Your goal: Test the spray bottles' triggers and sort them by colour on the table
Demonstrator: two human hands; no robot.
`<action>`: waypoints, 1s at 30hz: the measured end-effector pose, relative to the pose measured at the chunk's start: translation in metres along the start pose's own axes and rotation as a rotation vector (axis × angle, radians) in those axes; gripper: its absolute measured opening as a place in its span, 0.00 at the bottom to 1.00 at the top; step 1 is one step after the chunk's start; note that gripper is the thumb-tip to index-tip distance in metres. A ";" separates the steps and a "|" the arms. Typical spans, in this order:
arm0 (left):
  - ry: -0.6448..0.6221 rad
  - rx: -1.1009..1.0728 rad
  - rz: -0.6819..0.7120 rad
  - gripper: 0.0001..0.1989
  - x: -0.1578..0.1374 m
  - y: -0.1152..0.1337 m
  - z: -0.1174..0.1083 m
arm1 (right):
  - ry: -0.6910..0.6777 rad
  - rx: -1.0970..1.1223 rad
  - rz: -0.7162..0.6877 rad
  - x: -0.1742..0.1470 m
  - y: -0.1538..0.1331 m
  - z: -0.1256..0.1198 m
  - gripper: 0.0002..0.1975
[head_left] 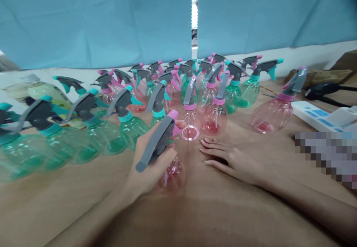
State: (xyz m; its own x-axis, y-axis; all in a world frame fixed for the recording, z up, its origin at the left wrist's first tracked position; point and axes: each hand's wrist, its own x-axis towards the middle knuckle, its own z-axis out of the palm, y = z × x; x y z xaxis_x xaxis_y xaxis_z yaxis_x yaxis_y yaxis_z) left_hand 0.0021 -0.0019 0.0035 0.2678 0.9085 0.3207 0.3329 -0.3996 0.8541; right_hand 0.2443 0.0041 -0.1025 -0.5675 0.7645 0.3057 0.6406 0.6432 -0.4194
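1. The left hand (152,165) is closed around the neck of a pink bottle (173,172) near the table's front middle; the hand hides the neck, and only the round lower body and the grey trigger head (156,143) show.
2. The right hand (232,158) lies flat and open on the table (83,202), fingers stretched toward the left, holding nothing, just right of the held bottle.
3. At the left edge, green bottles (55,143) are smeared and bent by the lens; the outermost ones are cut off.
4. Behind the hands stands a dense crowd of pink and green bottles (195,87); the front ones cover the rear ones, so only trigger heads show at the back.
5. A lone pink bottle (275,109) stands apart to the right.
6. At far right, a white box (320,117) is partly cut off by a pixelated patch (326,158); a dark object (326,89) behind it is hard to make out.
7. A blue curtain (97,20) closes off the background.
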 end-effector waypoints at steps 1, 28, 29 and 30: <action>-0.003 -0.002 -0.001 0.22 0.000 0.000 0.000 | -0.004 -0.008 -0.003 0.000 0.000 0.000 0.20; 0.067 0.152 0.024 0.02 -0.003 -0.006 -0.003 | -0.025 -0.048 -0.001 0.000 0.000 0.000 0.22; 0.062 0.167 0.025 0.00 -0.003 -0.005 -0.003 | -0.031 -0.059 0.000 0.000 0.000 0.000 0.22; 0.058 0.176 0.023 0.01 -0.003 -0.004 -0.003 | -0.034 -0.069 0.001 0.000 0.000 0.000 0.22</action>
State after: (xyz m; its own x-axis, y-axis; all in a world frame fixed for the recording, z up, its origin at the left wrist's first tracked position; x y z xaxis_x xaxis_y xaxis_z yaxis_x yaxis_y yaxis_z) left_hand -0.0023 -0.0024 0.0006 0.2259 0.9024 0.3670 0.4814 -0.4309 0.7632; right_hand 0.2443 0.0045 -0.1030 -0.5834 0.7642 0.2751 0.6746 0.6445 -0.3599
